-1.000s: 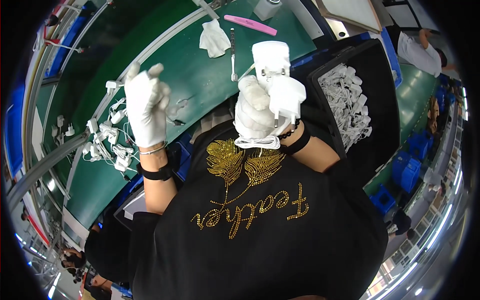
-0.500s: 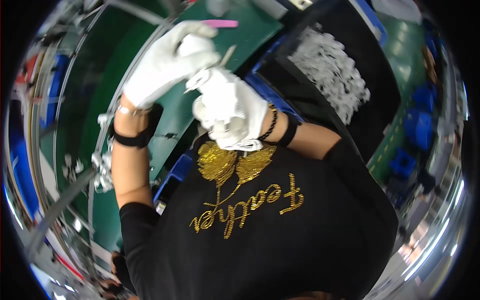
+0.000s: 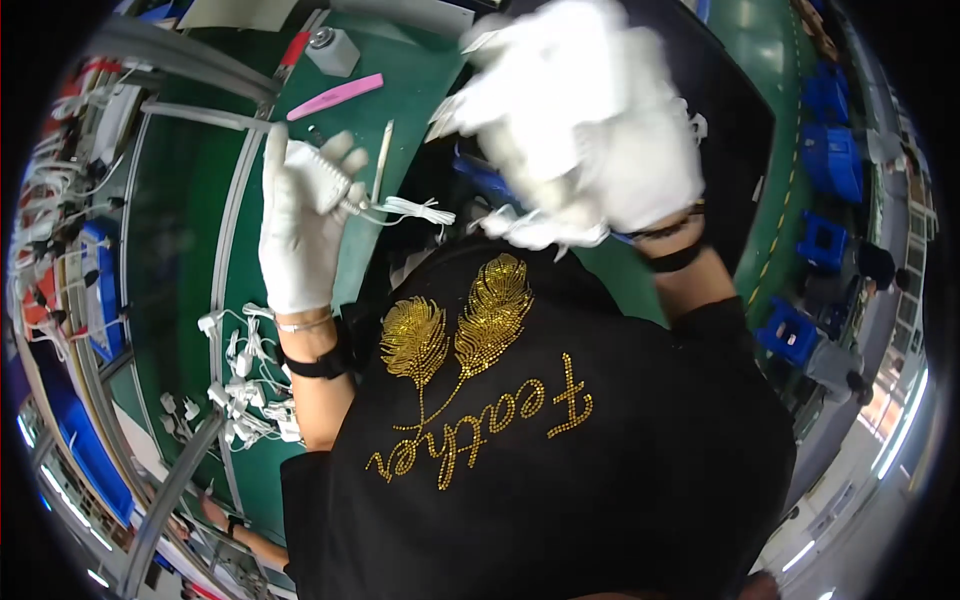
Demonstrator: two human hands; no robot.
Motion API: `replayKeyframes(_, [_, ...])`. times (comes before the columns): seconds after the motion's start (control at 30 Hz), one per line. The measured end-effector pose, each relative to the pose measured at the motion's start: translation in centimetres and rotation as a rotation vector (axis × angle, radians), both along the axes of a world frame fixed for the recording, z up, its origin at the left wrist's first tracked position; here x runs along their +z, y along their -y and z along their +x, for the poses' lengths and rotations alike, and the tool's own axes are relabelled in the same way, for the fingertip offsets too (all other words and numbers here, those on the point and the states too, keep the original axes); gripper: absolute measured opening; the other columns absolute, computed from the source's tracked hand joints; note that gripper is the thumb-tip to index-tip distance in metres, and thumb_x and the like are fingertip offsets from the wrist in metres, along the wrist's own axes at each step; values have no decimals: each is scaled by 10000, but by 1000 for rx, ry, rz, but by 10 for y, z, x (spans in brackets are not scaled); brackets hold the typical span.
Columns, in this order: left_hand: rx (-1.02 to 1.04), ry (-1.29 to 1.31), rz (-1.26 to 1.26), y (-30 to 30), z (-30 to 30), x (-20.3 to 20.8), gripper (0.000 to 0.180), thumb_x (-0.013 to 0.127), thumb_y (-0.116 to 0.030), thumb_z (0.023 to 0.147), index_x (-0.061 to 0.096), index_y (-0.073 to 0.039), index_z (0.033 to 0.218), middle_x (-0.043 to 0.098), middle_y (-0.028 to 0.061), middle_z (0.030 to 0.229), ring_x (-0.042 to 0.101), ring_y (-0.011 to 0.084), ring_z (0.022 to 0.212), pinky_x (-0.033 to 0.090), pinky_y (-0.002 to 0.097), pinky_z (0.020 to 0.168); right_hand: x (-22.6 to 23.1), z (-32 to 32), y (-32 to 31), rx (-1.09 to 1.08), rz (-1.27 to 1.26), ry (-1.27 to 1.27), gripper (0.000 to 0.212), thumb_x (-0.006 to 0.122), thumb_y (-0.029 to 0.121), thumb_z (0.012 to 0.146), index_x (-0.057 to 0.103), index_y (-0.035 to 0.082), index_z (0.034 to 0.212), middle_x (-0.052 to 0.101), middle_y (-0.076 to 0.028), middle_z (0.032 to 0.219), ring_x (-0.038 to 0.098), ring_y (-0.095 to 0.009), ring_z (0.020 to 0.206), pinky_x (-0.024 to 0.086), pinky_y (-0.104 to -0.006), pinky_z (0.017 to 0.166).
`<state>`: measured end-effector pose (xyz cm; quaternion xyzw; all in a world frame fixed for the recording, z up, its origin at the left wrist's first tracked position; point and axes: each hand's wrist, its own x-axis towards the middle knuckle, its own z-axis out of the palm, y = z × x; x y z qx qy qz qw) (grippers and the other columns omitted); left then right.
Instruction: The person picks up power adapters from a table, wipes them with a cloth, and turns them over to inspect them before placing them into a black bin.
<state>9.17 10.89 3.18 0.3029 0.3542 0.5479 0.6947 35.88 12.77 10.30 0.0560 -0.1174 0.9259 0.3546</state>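
Observation:
My left hand (image 3: 298, 235), in a white glove, is over the green bench at the left. Its fingers are curled round a white power adapter (image 3: 322, 183), whose coiled, tied cable (image 3: 418, 210) sticks out to the right. My right hand (image 3: 640, 165), also gloved and blurred by motion, is held over the black bin (image 3: 738, 150). It grips a bright white bundle (image 3: 555, 90); white cords (image 3: 545, 230) hang below. Blur and glare hide the bundle's exact kind and the fingertips. A thin pale stick (image 3: 383, 160) lies on the bench near my left hand.
On the bench lie a pink strip (image 3: 338, 97) and a white bottle with a metal top (image 3: 333, 52). White corded adapters (image 3: 245, 390) are heaped beside my left forearm. Blue stools (image 3: 832, 165) stand at the far right. Another person's arm (image 3: 250, 540) shows at the lower left.
My hands were together over the bench and have moved apart. The right has swung right, over the bin, with the white bundle. The left now shows a corded adapter. The view has shifted.

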Motion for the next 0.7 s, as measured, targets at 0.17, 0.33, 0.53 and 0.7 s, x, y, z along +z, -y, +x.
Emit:
replayKeyframes(0.17, [0, 236, -163, 10, -5, -28, 587, 507, -399, 1011, 325, -101, 1483, 464, 252, 1396, 561, 390, 1204, 499, 458, 1000, 83, 81, -29, -542, 630, 693, 537, 559, 361, 977, 443, 10, 1367, 648, -173, 1081, 644, -248, 980, 537, -333, 823])
replayKeyframes(0.33, [68, 502, -268, 19, 7, -10, 559, 466, -417, 1023, 356, -80, 1455, 419, 286, 1433, 505, 442, 1261, 451, 509, 1062, 29, 111, -74, -737, 1275, 1775, 528, 599, 334, 937, 480, 79, 1383, 616, -181, 1164, 616, -278, 1036, 493, -373, 890])
replayKeyframes(0.53, [72, 786, -289, 26, -3, -15, 725, 488, -578, 958, 358, -44, 1431, 377, 320, 1446, 424, 525, 1302, 400, 570, 1097, -151, 121, -72, -28, 2026, 2010, 698, 685, 70, 758, 475, 111, 1423, 586, -166, 1262, 556, -345, 1166, 420, -369, 1021])
replayKeyframes(0.7, [120, 779, -273, 41, -3, -16, 829, 496, -648, 915, 304, -46, 1452, 383, 324, 1437, 429, 541, 1289, 419, 584, 1069, -209, 107, -56, 416, 2110, 1743, 479, 603, 87, 836, 564, 72, 1314, 617, -164, 1177, 542, -370, 1147, 422, -382, 1018])
